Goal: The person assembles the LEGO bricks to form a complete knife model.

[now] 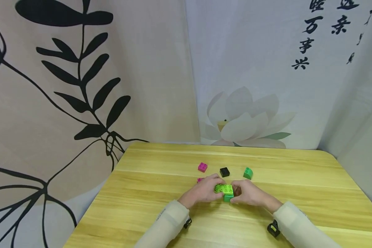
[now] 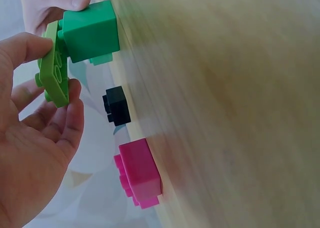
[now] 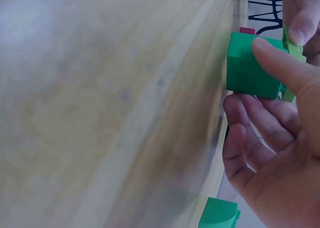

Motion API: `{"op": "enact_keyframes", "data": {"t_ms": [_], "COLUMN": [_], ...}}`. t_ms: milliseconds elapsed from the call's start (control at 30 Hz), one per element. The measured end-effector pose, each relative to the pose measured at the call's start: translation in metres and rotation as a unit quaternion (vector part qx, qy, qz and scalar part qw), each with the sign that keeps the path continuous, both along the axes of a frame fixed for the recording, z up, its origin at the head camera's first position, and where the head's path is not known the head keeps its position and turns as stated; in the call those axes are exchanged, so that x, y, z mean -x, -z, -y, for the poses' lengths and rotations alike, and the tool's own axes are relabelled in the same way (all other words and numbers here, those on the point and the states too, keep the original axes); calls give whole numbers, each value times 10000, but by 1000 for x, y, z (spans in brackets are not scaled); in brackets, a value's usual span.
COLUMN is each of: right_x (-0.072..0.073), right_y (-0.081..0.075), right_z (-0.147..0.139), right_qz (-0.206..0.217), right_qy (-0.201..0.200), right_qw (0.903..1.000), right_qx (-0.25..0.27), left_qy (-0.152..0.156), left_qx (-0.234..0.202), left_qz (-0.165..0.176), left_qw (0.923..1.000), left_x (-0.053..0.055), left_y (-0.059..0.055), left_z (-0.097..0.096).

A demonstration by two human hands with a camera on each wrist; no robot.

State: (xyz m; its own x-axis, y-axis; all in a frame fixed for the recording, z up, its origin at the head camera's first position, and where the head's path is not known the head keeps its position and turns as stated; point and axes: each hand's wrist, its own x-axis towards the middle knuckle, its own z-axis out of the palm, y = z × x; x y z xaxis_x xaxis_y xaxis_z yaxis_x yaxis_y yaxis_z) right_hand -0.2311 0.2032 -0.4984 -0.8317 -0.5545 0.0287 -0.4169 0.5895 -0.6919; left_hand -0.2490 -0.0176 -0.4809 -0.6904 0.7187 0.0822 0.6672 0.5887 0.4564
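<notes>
A flat lime-green building brick (image 1: 224,188) sits on top of a taller green brick (image 1: 228,198), overhanging it to the left. My left hand (image 1: 208,189) pinches the lime brick between thumb and fingers, as the left wrist view shows. On the other side my right hand (image 1: 249,193) grips the green brick (image 3: 252,62), its thumb on one face and the fingers against another. In the left wrist view the lime brick (image 2: 54,67) looks slightly tilted against the studs of the green brick (image 2: 91,30); whether it is fully pressed on I cannot tell.
Beyond the hands on the wooden table (image 1: 161,165) stand a pink brick (image 1: 202,167), a black brick (image 1: 224,172) and another green brick (image 1: 248,173). A second pink brick (image 1: 199,179) is partly hidden behind the left hand. A printed curtain (image 1: 155,86) hangs behind the table.
</notes>
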Motion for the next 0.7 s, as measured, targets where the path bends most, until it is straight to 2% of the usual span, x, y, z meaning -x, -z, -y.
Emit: {"op": "enact_keyframes", "data": {"t_ms": [100,233,700], "right_x": [1,2,3], "right_y": [0,0,-1], "right_z": [0,0,4], "right_qz": [7,-47,-101], "right_qy": [3,24,138], "right_qw": [10000,10000,9997], "right_qx": [-31,-35,-177], "left_qy": [56,134,113], "left_qx": [8,52,22], "left_qz": [33,-110,-327], "left_qw": [10000,9998,9994], "left_x": [0,2,3], "left_y": [0,-1,0], "left_z": [-1,-4,-9]}}
